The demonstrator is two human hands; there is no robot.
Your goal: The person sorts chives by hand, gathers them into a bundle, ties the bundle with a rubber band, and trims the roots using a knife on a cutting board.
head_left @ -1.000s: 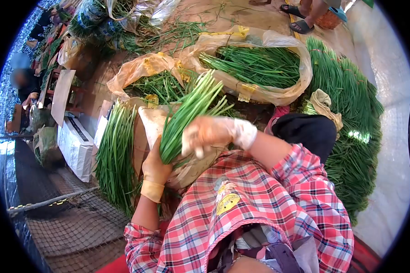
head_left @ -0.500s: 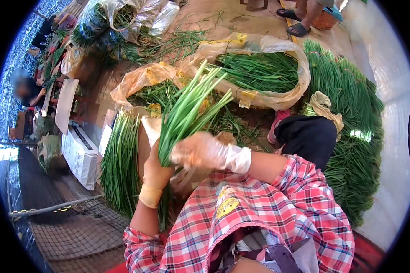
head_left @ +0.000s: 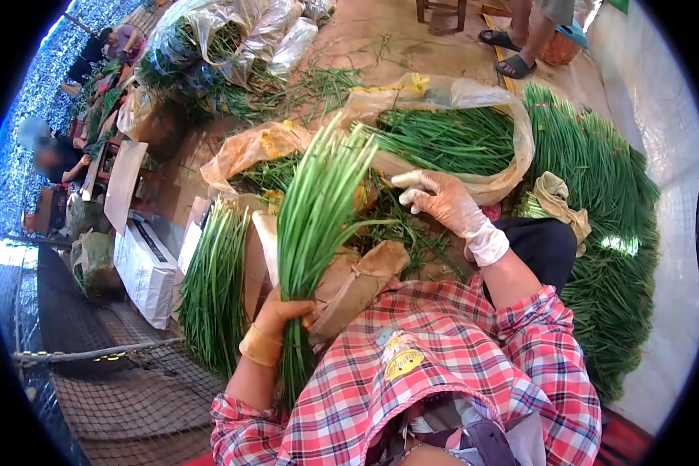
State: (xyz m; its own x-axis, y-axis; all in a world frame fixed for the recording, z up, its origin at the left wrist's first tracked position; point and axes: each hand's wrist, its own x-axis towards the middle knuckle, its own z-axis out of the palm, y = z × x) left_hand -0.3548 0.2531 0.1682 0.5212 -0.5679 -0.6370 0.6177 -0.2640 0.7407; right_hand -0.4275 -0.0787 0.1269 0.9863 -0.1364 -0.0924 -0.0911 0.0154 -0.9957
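Note:
My gloved left hand (head_left: 281, 317) is wrapped round a bunch of long green stalks (head_left: 311, 217), held upright with the pale ends at the top. To the right of the bunch, my gloved right hand (head_left: 436, 200) is raised with its fingers apart, and nothing shows between them. Behind it lies an open plastic bag of green stalks (head_left: 458, 140). A smaller orange-tinted bag (head_left: 245, 151) with loose greens is behind the held bunch. More stalks (head_left: 213, 287) lie in a pile left of my left hand.
Tied bunches (head_left: 606, 256) are piled along the right side. A white box (head_left: 144, 268) stands at the left, near netting (head_left: 132, 404). Filled plastic bags (head_left: 225, 39) lie at the back. One person's sandalled feet (head_left: 515, 66) are at the top right; other people sit at the far left.
My right hand has moved off the bunch, up and to the right, and its fingers have spread. The bunch now stands more upright in my left hand. The view has shifted slightly.

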